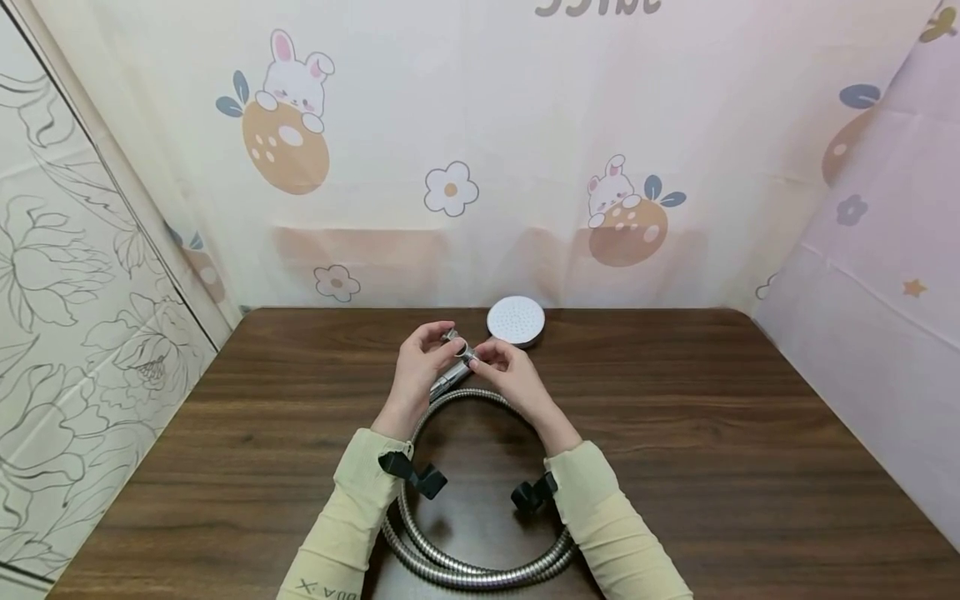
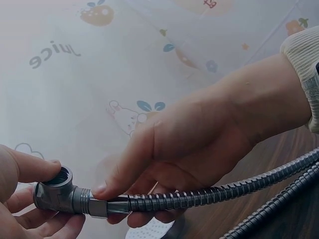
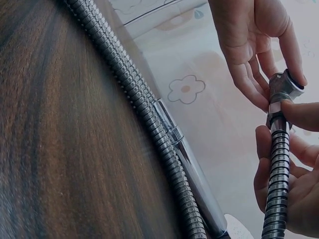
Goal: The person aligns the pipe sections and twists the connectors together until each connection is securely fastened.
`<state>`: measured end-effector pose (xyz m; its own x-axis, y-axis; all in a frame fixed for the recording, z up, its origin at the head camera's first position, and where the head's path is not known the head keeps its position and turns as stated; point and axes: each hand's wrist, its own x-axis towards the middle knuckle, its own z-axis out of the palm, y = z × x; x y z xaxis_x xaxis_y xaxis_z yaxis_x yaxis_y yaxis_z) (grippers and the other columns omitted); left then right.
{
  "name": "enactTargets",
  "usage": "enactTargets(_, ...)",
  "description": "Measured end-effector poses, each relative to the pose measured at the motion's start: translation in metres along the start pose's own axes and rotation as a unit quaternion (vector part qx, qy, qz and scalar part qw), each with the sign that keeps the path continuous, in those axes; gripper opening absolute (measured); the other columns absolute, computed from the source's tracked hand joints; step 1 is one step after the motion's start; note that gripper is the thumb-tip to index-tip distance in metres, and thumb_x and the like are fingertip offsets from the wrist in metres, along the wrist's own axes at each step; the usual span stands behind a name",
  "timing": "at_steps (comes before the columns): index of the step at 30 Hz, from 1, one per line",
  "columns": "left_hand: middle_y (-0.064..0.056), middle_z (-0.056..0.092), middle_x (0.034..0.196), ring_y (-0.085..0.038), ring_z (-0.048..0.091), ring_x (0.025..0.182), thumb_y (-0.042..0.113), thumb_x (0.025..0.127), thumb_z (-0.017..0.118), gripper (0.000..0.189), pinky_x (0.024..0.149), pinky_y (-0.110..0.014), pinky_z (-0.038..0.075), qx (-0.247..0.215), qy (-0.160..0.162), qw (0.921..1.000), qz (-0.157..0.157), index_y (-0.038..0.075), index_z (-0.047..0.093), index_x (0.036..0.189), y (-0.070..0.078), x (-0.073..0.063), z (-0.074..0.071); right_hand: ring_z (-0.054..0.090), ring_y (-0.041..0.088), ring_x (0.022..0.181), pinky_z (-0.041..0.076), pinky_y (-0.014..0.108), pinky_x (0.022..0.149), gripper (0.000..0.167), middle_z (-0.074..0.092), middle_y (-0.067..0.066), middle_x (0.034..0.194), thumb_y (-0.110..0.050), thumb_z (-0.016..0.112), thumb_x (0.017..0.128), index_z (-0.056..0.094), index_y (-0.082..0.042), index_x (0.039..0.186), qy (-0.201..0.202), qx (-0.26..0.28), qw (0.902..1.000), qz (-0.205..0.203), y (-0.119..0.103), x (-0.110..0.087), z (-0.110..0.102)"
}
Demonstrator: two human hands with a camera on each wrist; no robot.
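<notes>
A metal tee fitting with an open round mouth is pinched between the thumb and fingers of my left hand. Its threaded end meets the hex nut of a ribbed metal shower hose. My right hand grips that nut with thumb and fingers, and the hose end lies along its curled fingers. Both hands are close together above the table, and fitting and hose stand in line in the left wrist view. How far the nut is threaded on, I cannot tell.
The rest of the hose lies coiled on the dark wooden table, under my forearms. Just beyond my hands lies a shower head with a white face; its chrome handle points back toward the coil. A printed curtain hangs behind the table.
</notes>
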<state>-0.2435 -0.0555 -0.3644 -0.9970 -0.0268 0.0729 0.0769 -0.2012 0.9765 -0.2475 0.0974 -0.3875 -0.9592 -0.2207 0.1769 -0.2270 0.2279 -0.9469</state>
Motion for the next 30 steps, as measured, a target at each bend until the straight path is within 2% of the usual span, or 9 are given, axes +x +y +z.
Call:
enactTargets(5, -0.006, 0.055, 0.098, -0.01, 0.055, 0.083, 0.002, 0.082, 0.063, 0.03, 0.082, -0.036, 0.049, 0.003, 0.006, 1.0, 0.001, 0.0, 0.058, 0.112, 0.0015, 0.0007, 0.0007, 0.06, 0.02, 0.078, 0.049, 0.047, 0.08, 0.027, 0.06, 0.019, 0.098, -0.009, 0.061, 0.087, 0.056, 0.005, 0.108, -0.003, 0.021, 0.9998, 0.002, -0.0005, 0.0018, 0.0002)
enactTargets(11, -0.005, 0.054, 0.098, -0.011, 0.055, 0.083, 0.002, 0.082, 0.064, 0.03, 0.08, -0.034, 0.05, 0.006, 0.01, 0.9999, -0.002, 0.001, 0.058, 0.111, 0.0016, 0.0015, 0.0012, 0.061, 0.014, 0.074, 0.048, 0.048, 0.08, 0.028, 0.06, 0.029, 0.102, -0.007, 0.054, 0.09, 0.049, 0.007, 0.113, -0.015, 0.053, 0.9985, -0.001, -0.0001, 0.0025, -0.0006)
enactTargets(14, -0.006, 0.054, 0.099, -0.011, 0.055, 0.084, 0.002, 0.082, 0.064, 0.031, 0.08, -0.034, 0.05, 0.006, 0.009, 0.9999, -0.003, 0.001, 0.058, 0.112, 0.0009, 0.0015, 0.001, 0.061, 0.02, 0.073, 0.046, 0.051, 0.081, 0.025, 0.06, 0.032, 0.101, -0.006, 0.051, 0.092, 0.049, 0.007, 0.113, -0.021, 0.053, 0.9984, -0.007, -0.0004, 0.0013, -0.001)
enactTargets(17, -0.006, 0.055, 0.1, -0.012, 0.055, 0.086, 0.003, 0.082, 0.064, 0.031, 0.079, -0.032, 0.05, 0.006, 0.008, 0.9999, -0.004, 0.001, 0.058, 0.112, -0.0001, 0.0015, 0.0006, 0.061, 0.032, 0.077, 0.044, 0.054, 0.083, 0.023, 0.059, 0.033, 0.101, -0.006, 0.048, 0.093, 0.049, 0.007, 0.112, -0.026, 0.051, 0.9983, -0.011, -0.0004, 0.0005, -0.0009)
enactTargets(19, -0.007, 0.055, 0.1, -0.013, 0.056, 0.086, 0.003, 0.082, 0.064, 0.031, 0.078, -0.031, 0.05, 0.005, 0.007, 0.9999, -0.006, 0.001, 0.058, 0.112, -0.0006, 0.0015, 0.0005, 0.06, 0.036, 0.08, 0.044, 0.054, 0.083, 0.023, 0.059, 0.033, 0.101, -0.006, 0.048, 0.093, 0.049, 0.007, 0.112, -0.027, 0.052, 0.9983, -0.005, -0.0005, 0.0005, -0.0008)
enactTargets(21, -0.007, 0.054, 0.1, -0.013, 0.056, 0.086, 0.003, 0.082, 0.064, 0.031, 0.08, -0.032, 0.05, 0.006, 0.006, 0.9999, -0.007, 0.001, 0.058, 0.112, -0.0008, 0.0013, 0.0005, 0.06, 0.033, 0.083, 0.047, 0.048, 0.082, 0.024, 0.061, 0.029, 0.101, -0.009, 0.052, 0.092, 0.05, 0.005, 0.112, -0.026, 0.043, 0.9987, 0.009, -0.0007, 0.0007, -0.0009)
enactTargets(26, -0.007, 0.054, 0.1, -0.011, 0.056, 0.085, 0.003, 0.083, 0.063, 0.031, 0.076, -0.027, 0.05, 0.003, 0.006, 1.0, -0.007, 0.0, 0.057, 0.113, -0.0006, 0.0005, 0.0012, 0.058, 0.015, 0.082, 0.046, 0.027, 0.074, 0.033, 0.065, 0.02, 0.099, -0.012, 0.065, 0.084, 0.052, 0.001, 0.112, -0.024, 0.015, 0.9987, 0.043, -0.0016, 0.0017, -0.0023)
enactTargets(30, -0.009, 0.054, 0.102, -0.01, 0.056, 0.084, 0.002, 0.083, 0.063, 0.031, 0.073, -0.023, 0.05, -0.002, 0.003, 1.0, -0.008, -0.001, 0.057, 0.113, -0.0002, -0.0004, 0.0017, 0.056, 0.01, 0.079, 0.044, 0.024, 0.071, 0.033, 0.066, 0.019, 0.097, -0.011, 0.067, 0.082, 0.053, 0.002, 0.108, -0.019, 0.012, 0.9988, 0.044, -0.002, 0.0015, -0.003)
